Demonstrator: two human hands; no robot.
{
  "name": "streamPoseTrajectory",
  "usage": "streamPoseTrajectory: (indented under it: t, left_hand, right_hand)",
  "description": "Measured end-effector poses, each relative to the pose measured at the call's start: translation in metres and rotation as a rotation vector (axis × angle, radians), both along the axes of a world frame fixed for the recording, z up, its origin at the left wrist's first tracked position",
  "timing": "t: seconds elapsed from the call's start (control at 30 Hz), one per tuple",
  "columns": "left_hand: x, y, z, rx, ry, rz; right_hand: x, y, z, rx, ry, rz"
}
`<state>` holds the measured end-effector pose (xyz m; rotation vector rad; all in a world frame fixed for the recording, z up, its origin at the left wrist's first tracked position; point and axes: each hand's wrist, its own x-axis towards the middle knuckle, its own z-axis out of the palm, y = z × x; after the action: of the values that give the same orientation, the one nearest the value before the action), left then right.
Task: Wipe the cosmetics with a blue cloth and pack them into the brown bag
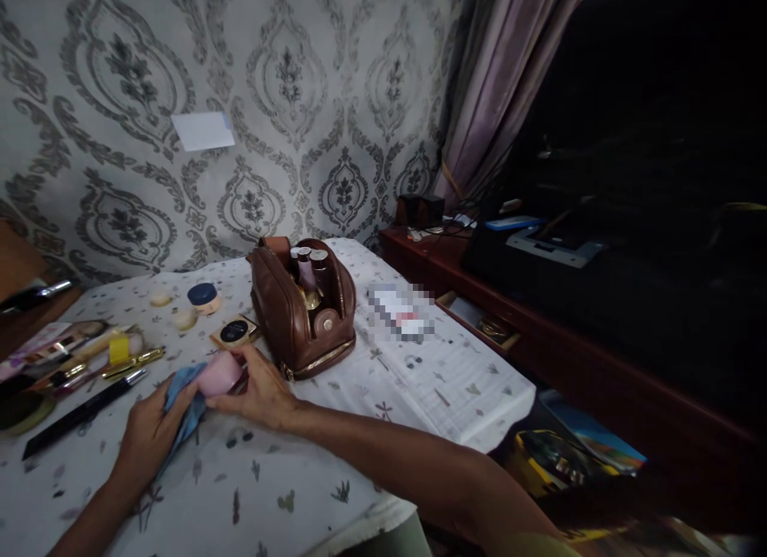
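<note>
While the left hand clutches a blue cloth against a pink container to the near left of a brown bag, the right hand grasps that container's other side, and a blue-lidded jar stands left of the bag.

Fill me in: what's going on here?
A person holds a pink rounded object low over a patterned tablecloth. The left hand grips a blue cloth against one side of it; the fingers of the right hand grip the other side. Just beyond the right hand, a brown bag stands open with bottles inside. A blue-lidded jar sits left of the bag, and a long black item lies left of the hands.
</note>
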<state>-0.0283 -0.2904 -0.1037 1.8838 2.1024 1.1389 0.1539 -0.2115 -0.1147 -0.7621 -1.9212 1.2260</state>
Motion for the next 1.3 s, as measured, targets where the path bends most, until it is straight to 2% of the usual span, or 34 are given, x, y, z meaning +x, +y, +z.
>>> streamPoseTrajectory:
  t: [0.13,0.23,0.3,0.37,0.47,0.53,0.63,0.7,0.8,0.97,1.1,1.2,1.3]
  left_hand:
    - [0.002,-0.001,-0.003,0.083,0.096,0.096]
    - [0.002,0.000,-0.009,0.140,0.133,-0.041]
    - [0.000,0.001,-0.012,0.120,0.116,-0.146]
    - [-0.003,0.002,-0.015,0.099,0.072,-0.196]
    - [-0.006,0.003,-0.016,0.101,0.001,-0.227]
    - [-0.007,0.005,-0.015,0.116,-0.039,-0.220]
    - [-0.004,0.006,-0.012,0.115,-0.090,-0.171]
    - [-0.002,0.006,-0.009,0.091,-0.116,-0.122]
    - [0.003,0.004,-0.003,0.048,-0.134,-0.030]
    - [0.014,0.004,0.009,0.085,-0.244,0.072]
    - [0.016,0.007,0.012,0.033,-0.423,0.140]
    - [0.020,0.004,0.007,-0.149,-0.611,0.154]
    - [0.027,-0.002,0.003,-0.327,-0.875,0.145]
  right_hand:
    - [-0.002,-0.001,0.001,-0.006,-0.102,-0.050]
    - [-0.004,0.000,-0.001,0.085,-0.152,0.028]
    - [-0.004,0.000,-0.002,0.147,-0.137,0.095]
    - [-0.005,0.000,-0.004,0.165,-0.075,0.137]
    - [-0.007,0.001,-0.009,0.098,0.061,0.175]
    - [-0.011,0.001,-0.015,-0.009,0.134,0.191]
    - [-0.016,0.002,-0.024,-0.174,0.205,0.192]
    - [-0.017,0.002,-0.026,-0.205,0.222,0.196]
    - [-0.013,0.001,-0.021,-0.143,0.155,0.207]
    - [-0.006,-0.006,-0.010,0.071,0.014,0.212]
    - [-0.007,-0.007,-0.009,0.142,0.063,0.174]
    - [-0.007,-0.005,-0.008,0.169,0.187,0.117]
    - [-0.004,-0.002,-0.004,0.279,0.189,0.058]
